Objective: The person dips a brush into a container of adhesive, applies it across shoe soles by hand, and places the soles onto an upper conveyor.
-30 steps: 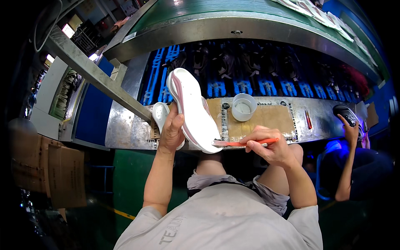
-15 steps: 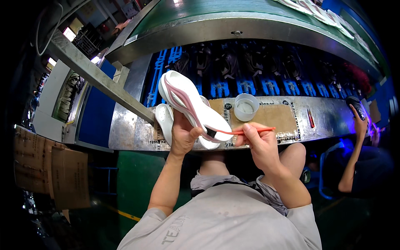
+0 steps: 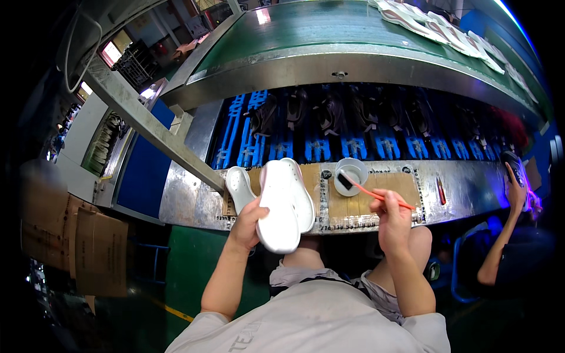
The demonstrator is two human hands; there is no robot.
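Note:
My left hand [image 3: 247,225] is closed round the side of a white shoe sole [image 3: 279,217], whose smooth face is turned up. Two more white soles lie on the bench behind it: one sole [image 3: 238,185] at its left, another sole [image 3: 304,203] partly covered at its right. In my right hand [image 3: 391,219] is a brush with a thin orange handle [image 3: 374,193]. Its black head [image 3: 345,180] is at the rim of a translucent white tub [image 3: 360,169], which stands on cardboard. Whatever liquid the tub holds is hard to make out.
Cardboard [image 3: 376,206] is taped to the metal bench [image 3: 197,197]. A red-handled tool [image 3: 441,191] lies to the right. Beyond, dark shoe uppers [image 3: 332,115] ride on blue racks under a green conveyor [image 3: 318,35] carrying soles. A co-worker's hand [image 3: 517,188] holds a dark shoe at far right.
The brush has moved off the sole to the tub on the right. My left hand has lowered the sole and turned it from its pink-striped side to its smooth face.

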